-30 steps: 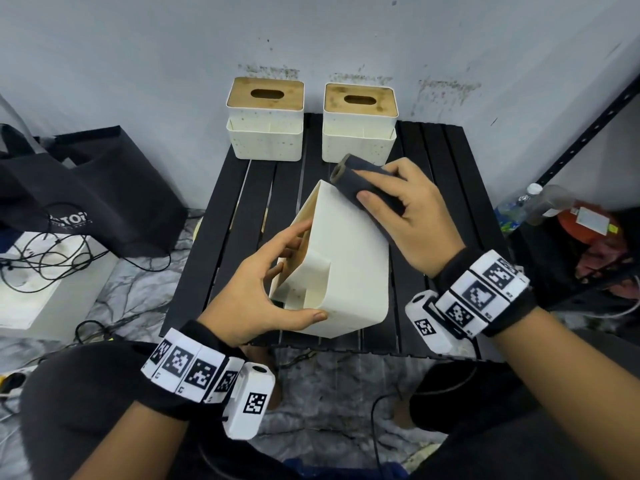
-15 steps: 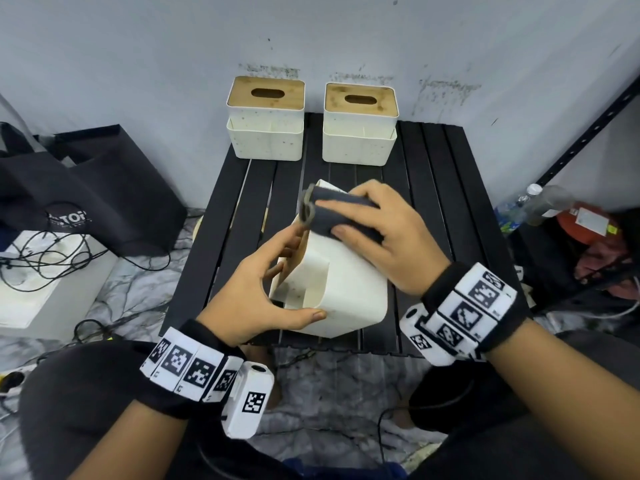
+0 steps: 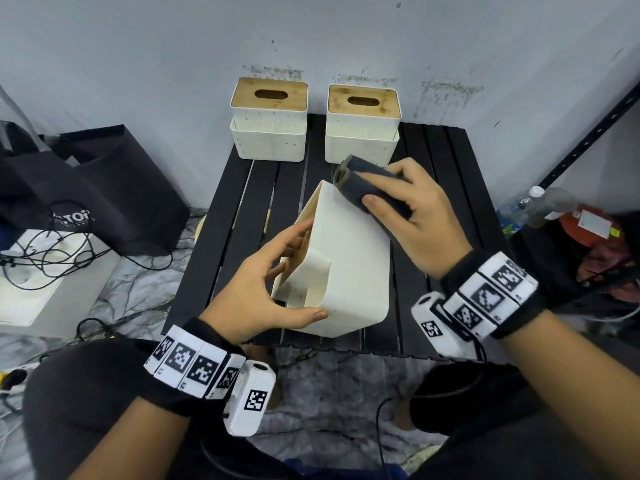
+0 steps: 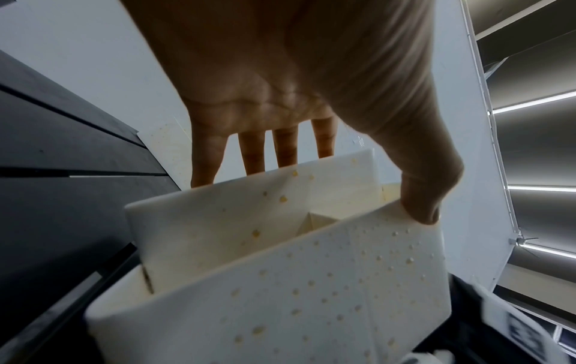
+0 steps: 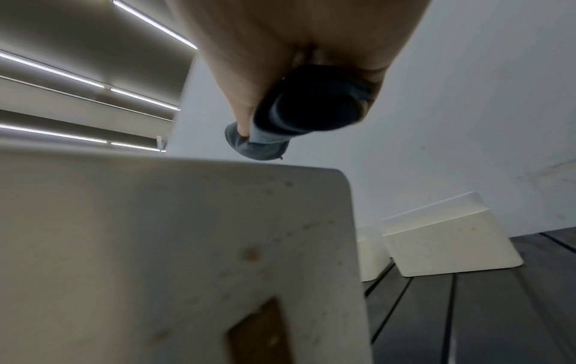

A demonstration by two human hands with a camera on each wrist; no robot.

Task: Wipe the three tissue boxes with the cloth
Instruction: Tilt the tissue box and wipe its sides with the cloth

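A cream tissue box (image 3: 349, 265) lies tipped on its side on the black slatted table (image 3: 446, 174), its wooden lid facing left. My left hand (image 3: 273, 271) grips its near left end, thumb on the speckled wall (image 4: 417, 209) and fingers behind it. My right hand (image 3: 408, 209) holds a rolled dark grey cloth (image 3: 367, 188) against the box's upturned face at its far right corner; in the right wrist view the cloth (image 5: 305, 110) sits just above the box edge (image 5: 218, 221). Two more cream boxes with wooden lids (image 3: 269, 119) (image 3: 363, 124) stand upright at the table's back.
The wall rises right behind the two back boxes. A black bag (image 3: 86, 192) and a white box with tangled cables (image 3: 45, 268) sit on the floor at left. Bottles (image 3: 530, 206) and red items (image 3: 588, 230) crowd the right, beside a black rack post (image 3: 588, 123).
My right hand has slid the cloth back from the box's left edge up to its far right corner. The left hand and the box have stayed put.
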